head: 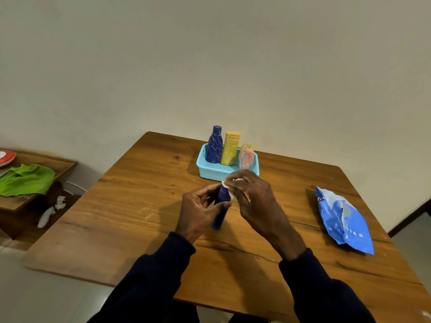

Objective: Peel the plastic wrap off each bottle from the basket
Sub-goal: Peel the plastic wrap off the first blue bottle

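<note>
Mid-peel. Left hand point(198, 213) grips bottle point(219, 220); right hand point(254, 201) pinches wrap point(231, 193) at top. Next: pull wrap clear. Basket point(214, 174) at 12 o'clock.

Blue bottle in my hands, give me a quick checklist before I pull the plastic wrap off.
1. Left hand grips the blue bottle around its middle: ok.
2. Right hand pinches the wrap at the bottle's top: ok.
3. Wrap fully off the bottle: not ok, it is bunched at the top.
4. Bottle held apart from the basket, nearer the person: ok.
5. Cap shut: cannot tell, the right hand hides it.
</note>
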